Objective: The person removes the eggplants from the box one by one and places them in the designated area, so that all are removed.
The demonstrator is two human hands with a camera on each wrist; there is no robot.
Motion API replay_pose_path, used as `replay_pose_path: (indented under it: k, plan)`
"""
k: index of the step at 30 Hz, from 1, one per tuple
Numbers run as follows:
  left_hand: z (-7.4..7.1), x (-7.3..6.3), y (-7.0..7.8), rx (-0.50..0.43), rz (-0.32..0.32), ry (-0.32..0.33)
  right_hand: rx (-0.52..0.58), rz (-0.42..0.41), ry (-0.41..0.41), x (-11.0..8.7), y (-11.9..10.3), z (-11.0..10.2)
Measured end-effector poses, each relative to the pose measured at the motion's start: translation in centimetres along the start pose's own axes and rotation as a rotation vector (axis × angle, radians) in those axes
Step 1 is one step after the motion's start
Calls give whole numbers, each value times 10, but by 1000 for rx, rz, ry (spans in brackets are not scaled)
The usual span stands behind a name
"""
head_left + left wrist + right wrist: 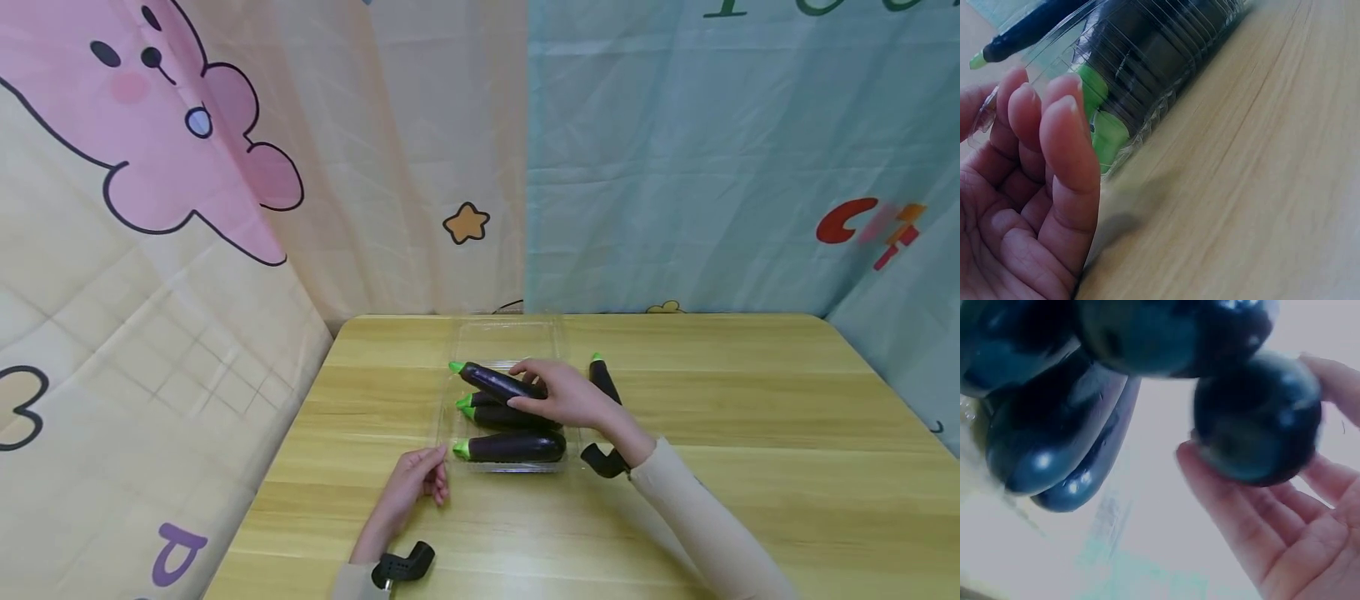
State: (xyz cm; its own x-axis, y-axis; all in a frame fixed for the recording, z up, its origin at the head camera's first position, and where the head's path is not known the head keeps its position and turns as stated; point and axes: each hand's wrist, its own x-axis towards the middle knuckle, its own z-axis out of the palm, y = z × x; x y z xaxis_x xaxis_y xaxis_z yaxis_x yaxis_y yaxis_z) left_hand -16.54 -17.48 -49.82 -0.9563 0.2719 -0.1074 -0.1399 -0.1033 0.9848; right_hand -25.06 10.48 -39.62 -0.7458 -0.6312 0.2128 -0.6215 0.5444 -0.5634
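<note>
My right hand [562,396] grips a dark purple eggplant [491,382] near its rounded end, thumb on one side and fingers on the other. In the right wrist view this eggplant [1260,422] shows end-on between the fingers. It is tilted over a clear plastic box [510,468], its green stem end pointing left. Several more eggplants lie in the box, one of them, the front eggplant [517,447], along the near wall. My left hand [416,479] pinches the box's near left corner; in the left wrist view the clear rim [986,115] passes between thumb and fingers.
Another eggplant [603,379] lies on the wooden table [750,400] right of the box, partly behind the right hand. The box's clear lid [510,337] is folded back toward the far edge. Printed curtains [420,150] hang behind and beside the table.
</note>
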Motion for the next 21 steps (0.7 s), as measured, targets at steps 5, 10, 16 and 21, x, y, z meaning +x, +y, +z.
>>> replay_pose_path:
  k: [5, 10, 16, 21]
  plan:
    - [0, 1, 1, 1, -3, -4, 103, 17, 139, -9, 0, -6]
    - [1, 1, 1, 3, -5, -7, 141, 17, 281, -14, 6, -7]
    - [1, 1, 1, 8, -6, 3, 149, 36, 402, -21, 15, -13]
    - [1, 1, -1, 16, -2, 4, 166, 104, 452, -28, 22, -22]
